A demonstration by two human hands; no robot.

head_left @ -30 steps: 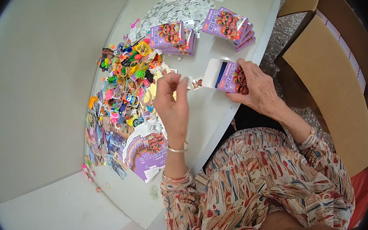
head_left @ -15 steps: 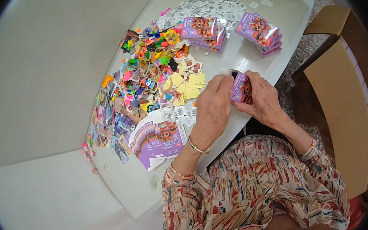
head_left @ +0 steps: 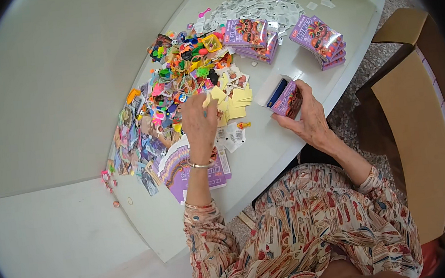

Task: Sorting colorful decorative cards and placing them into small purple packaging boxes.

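My right hand point(head_left: 313, 122) grips a small purple printed box point(head_left: 287, 102) near the table's front edge. The box's top stands unfolded, with its white flap point(head_left: 269, 87) out and something dark blue point(head_left: 277, 93) showing inside. My left hand point(head_left: 200, 128), a bracelet at its wrist, reaches over the heap of small colourful plastic toys point(head_left: 188, 62). Its thumb is apart from the fingers, which curve down toward the toys, and nothing shows in them. Beside it lie yellow paper slips point(head_left: 238, 102). Below its wrist is a fanned stack of flat purple cartons point(head_left: 182, 169).
Two stacks of filled purple boxes stand at the back, one left point(head_left: 247, 32) and one right point(head_left: 319, 38). Behind them spreads a pile of small white packets point(head_left: 252, 7). Glossy cards point(head_left: 125, 129) lie at the left. A large cardboard carton point(head_left: 415, 136) stands at my right.
My left hand has left the purple box and moved left to the toy heap. My right hand keeps the box, whose opened top now shows. A small orange-yellow toy is uncovered near the packets.
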